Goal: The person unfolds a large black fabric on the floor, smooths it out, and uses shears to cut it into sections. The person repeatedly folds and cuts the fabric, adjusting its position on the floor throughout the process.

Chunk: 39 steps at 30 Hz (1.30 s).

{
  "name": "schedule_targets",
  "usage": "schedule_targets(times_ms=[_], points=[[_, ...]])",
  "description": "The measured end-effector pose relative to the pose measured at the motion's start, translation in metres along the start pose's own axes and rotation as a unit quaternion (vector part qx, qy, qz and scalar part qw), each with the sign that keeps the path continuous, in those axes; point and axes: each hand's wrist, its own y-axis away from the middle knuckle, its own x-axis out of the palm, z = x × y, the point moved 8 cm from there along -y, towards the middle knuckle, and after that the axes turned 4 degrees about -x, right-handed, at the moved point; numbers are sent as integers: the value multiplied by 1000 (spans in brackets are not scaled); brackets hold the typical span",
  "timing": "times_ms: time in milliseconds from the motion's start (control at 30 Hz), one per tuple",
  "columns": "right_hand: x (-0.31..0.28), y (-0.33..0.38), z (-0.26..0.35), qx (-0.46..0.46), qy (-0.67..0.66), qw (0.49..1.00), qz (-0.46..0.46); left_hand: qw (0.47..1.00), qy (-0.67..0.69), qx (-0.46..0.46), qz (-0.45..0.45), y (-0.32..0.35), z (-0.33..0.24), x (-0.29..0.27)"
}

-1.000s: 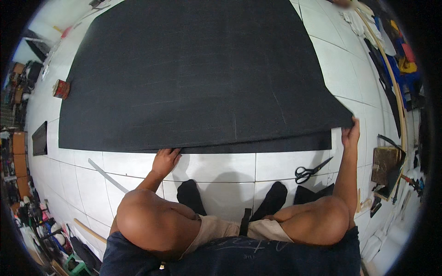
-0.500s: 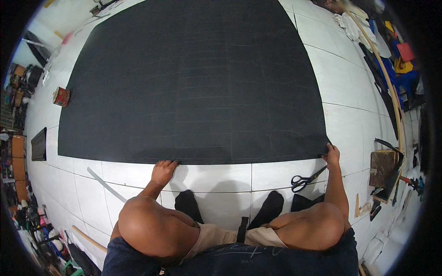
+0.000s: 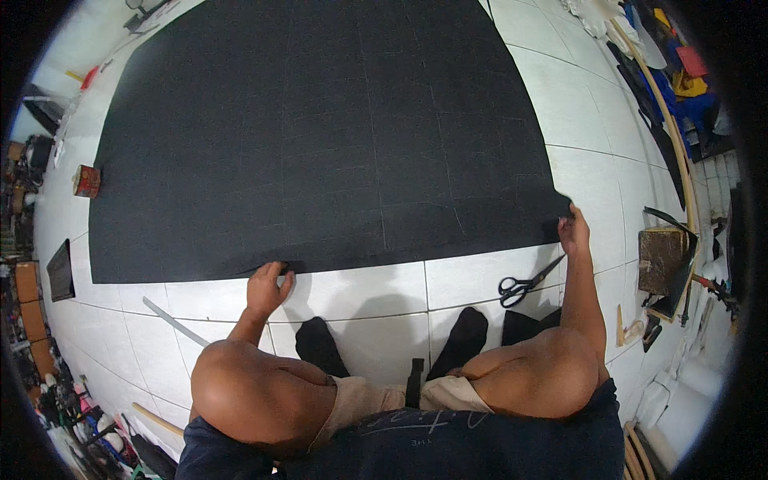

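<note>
I see a large black fabric sheet [image 3: 336,136] spread flat on the white tiled floor [image 3: 376,292]. My left hand [image 3: 266,290] pinches its near edge, fingers curled narrow. Black scissors [image 3: 524,282] lie on the tiles beside my right hand [image 3: 573,232], which grips the sheet's near right corner.

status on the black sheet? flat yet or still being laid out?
Mostly down: the black sheet lies spread flat over the white tiled floor. In hand: the left hand pinches the near edge, and the right hand grips the near right corner, which is slightly lifted. Left: that corner is not yet flat. The scissors lie untouched on the tiles beside the right hand.
</note>
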Motion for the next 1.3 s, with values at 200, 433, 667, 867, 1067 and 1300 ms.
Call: schedule_targets(times_ms=[200, 433, 667, 867, 1067, 1300], points=[[36, -15, 41, -42, -94, 995, 17, 1000, 14, -4, -6, -6, -3, 3], [16, -9, 20, -18, -31, 999, -22, 999, -22, 17, 19, 10, -1, 2], [-12, -2, 8, -17, 9, 998, -52, 999, -25, 31, 4, 5, 0, 11], [-17, 12, -9, -7, 47, 998, -52, 996, -31, 70, -40, 10, -2, 6], [-24, 26, -20, -20, 223, 972, -72, 996, -27, 78, -42, 9, 0, 11], [-26, 26, -23, -30, 322, 946, -32, 996, -29, 74, -33, 9, -4, 8]])
